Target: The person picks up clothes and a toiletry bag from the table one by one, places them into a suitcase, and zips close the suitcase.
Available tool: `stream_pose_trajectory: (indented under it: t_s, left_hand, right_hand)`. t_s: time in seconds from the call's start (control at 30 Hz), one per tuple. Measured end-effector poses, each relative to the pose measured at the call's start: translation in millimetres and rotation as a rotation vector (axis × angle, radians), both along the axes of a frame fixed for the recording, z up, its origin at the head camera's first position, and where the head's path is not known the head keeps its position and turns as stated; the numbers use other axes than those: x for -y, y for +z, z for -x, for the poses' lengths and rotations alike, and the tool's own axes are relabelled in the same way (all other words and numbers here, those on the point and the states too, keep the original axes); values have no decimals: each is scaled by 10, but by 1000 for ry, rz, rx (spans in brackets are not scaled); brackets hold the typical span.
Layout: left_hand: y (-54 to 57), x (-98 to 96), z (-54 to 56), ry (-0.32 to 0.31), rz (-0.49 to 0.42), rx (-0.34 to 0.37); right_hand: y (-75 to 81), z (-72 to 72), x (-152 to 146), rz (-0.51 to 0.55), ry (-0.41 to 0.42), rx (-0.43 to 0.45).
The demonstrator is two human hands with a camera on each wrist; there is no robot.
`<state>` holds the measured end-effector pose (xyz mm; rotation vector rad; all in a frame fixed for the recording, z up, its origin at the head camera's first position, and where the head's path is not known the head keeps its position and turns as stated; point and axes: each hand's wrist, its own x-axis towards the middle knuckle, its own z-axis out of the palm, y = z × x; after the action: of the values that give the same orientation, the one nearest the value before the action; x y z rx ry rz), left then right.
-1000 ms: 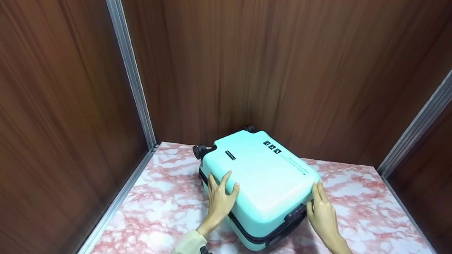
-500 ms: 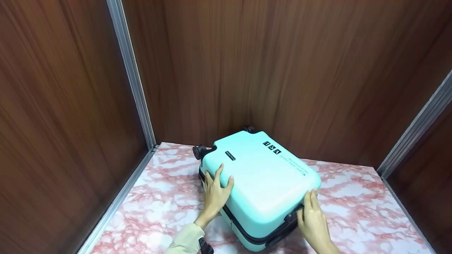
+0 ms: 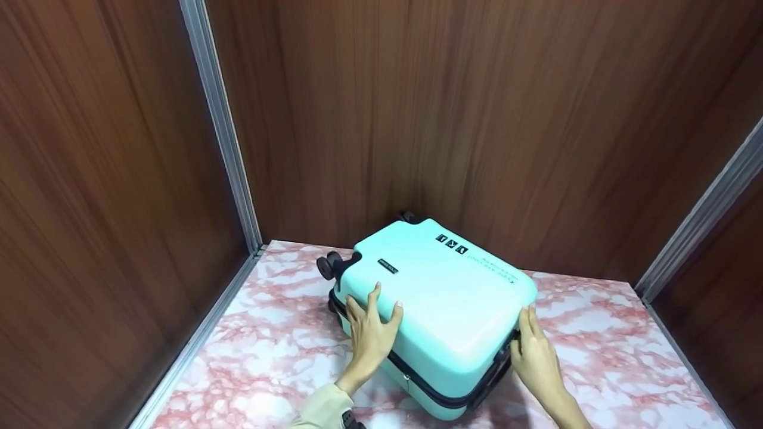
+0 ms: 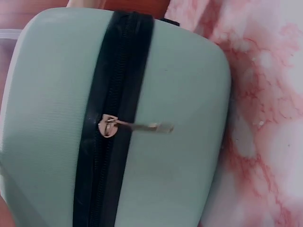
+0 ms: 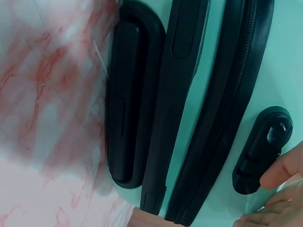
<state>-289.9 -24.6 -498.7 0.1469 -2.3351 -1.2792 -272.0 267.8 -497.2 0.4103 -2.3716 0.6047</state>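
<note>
A mint-green hard-shell suitcase lies flat on the marble-patterned surface, its wheels pointing to the far left. My left hand rests on its near left side with the fingers spread over the top edge. At the opposite end my right hand touches the corner with fairly straight fingers. In the right wrist view, its thumb is at the black combination lock, close to the black handles. A zipper pull hangs out from the black zipper band in the left wrist view.
Brown wood-grain panels stand behind and at both sides, joined by grey metal strips. The pink and white marbled surface extends around the suitcase, whose far wheel is close to the back panel.
The suitcase has turned counterclockwise: its wheel end shifts left and its near corner right. My right hand dipped left and toward me, then moved back outward. The left hand stays on the side.
</note>
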Motion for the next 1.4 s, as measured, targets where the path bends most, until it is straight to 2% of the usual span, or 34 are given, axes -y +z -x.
stream_pose_trajectory:
  t_s: [0.17, 0.33, 0.53, 0.73, 0.87, 1.0, 1.2, 1.4]
  left_hand:
    - [12, 101, 96, -10, -14, -6]
    - [40, 241, 219, 9, -52, -29]
    - [0, 309, 307, 34, 28, -64]
    - [0, 269, 329, 73, 41, -91]
    - [3, 220, 318, 103, 50, -73]
    - [-1, 172, 259, 108, 59, -56]
    - [32, 191, 225, 90, 69, -65]
    - [37, 341, 277, 20, -5, -48]
  right_hand:
    - [-27, -111, 10, 16, 8, 0]
    - [-15, -259, 93, 14, 24, -16]
    - [-30, -327, 183, -20, 22, 2]
    - [-72, -308, 191, -47, 18, -69]
    - [-69, -263, 161, -44, 19, -38]
    - [-47, -182, 116, -37, 12, 5]
    - [-7, -107, 66, -12, 12, 36]
    - [-29, -185, 74, -14, 43, -21]
